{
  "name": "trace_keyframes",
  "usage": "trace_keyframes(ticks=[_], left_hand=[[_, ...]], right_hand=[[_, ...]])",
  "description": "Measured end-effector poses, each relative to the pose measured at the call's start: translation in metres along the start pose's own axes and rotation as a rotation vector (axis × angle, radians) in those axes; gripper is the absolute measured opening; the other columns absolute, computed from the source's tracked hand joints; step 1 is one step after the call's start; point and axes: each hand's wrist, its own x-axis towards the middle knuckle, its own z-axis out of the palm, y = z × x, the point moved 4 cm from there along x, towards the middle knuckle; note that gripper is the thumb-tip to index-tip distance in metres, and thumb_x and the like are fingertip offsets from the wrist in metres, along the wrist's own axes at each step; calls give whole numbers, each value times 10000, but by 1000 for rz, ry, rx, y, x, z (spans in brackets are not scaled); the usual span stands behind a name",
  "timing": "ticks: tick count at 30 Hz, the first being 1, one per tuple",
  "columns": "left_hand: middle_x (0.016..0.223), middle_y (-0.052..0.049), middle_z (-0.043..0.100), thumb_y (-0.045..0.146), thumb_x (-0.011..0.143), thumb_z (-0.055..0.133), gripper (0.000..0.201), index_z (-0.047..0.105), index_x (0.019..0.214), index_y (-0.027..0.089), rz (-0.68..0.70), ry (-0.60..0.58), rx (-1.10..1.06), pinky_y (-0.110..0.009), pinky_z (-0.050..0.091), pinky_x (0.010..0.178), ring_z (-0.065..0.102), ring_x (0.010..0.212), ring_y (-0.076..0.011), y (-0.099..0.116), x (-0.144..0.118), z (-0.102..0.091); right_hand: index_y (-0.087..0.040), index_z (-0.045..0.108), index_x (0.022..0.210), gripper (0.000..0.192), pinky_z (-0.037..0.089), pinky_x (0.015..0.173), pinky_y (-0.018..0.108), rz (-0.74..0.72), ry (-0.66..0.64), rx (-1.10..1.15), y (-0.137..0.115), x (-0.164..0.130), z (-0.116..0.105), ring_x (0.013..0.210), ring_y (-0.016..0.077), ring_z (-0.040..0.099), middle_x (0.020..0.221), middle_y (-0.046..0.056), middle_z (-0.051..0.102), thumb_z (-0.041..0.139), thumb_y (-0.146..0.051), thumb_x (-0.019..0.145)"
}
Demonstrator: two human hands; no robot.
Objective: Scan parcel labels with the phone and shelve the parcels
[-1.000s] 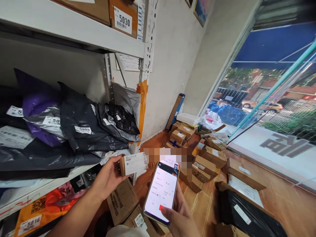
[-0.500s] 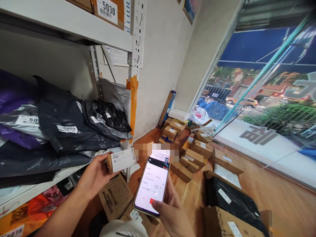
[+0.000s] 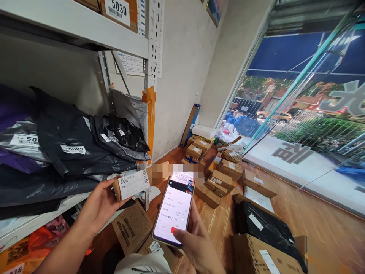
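My left hand (image 3: 100,203) grips a small cardboard box (image 3: 132,185) by its left end. A white printed label with a barcode covers the side facing me. In my right hand (image 3: 196,236) is a smartphone (image 3: 172,215), tilted with its screen lit. The screen shows lines of text, and my thumb rests over a red button near its bottom. The box and the phone are apart, the box to the left. A blurred patch hides what lies around the phone's top edge.
To the left, a white metal shelf (image 3: 122,42) bears dark plastic parcels (image 3: 65,140) with number labels. Cardboard boxes (image 3: 219,182) lie on the wooden floor along the window wall. A black wrapped parcel (image 3: 265,224) and a large carton (image 3: 256,258) stand at the lower right.
The small box has shifted a little left with my left hand, and its label now faces me more squarely. The phone stays nearly in place. The whole view has shifted slightly.
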Motion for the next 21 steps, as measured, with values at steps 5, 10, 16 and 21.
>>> trace_keyframes(ticks=[5,10,16,21], left_hand=[[850,-66,696,158,705,559,167,636,853,164,14,35,-14,-296,584,578,658,747,-206,1,0,-4],[823,-16,662,219,529,730,376,599,881,214,202,-146,69,-257,532,561,621,702,-199,1,3,-9],[1188,-85,562,215,524,805,406,601,875,225,676,-369,359,-275,495,763,566,1050,-287,12,-5,-5],[1251,-108,508,197,490,809,409,587,833,222,757,-398,414,-300,485,813,500,1167,-338,20,-12,1]], right_hand=[[-316,364,1411,993,532,873,395,11,38,-13,-3,-1,3,1107,279,637,1208,30,696,849,-108,570],[-344,291,1447,1058,538,859,368,24,50,-30,-2,-2,-4,1137,275,626,1249,43,677,859,-148,576],[-359,253,1467,1100,473,999,458,-19,87,-11,-4,-2,-17,1197,308,588,1245,67,681,870,-178,575],[-345,285,1453,1054,489,974,467,-16,96,-30,-6,0,-21,1133,308,632,1225,75,693,866,-173,591]])
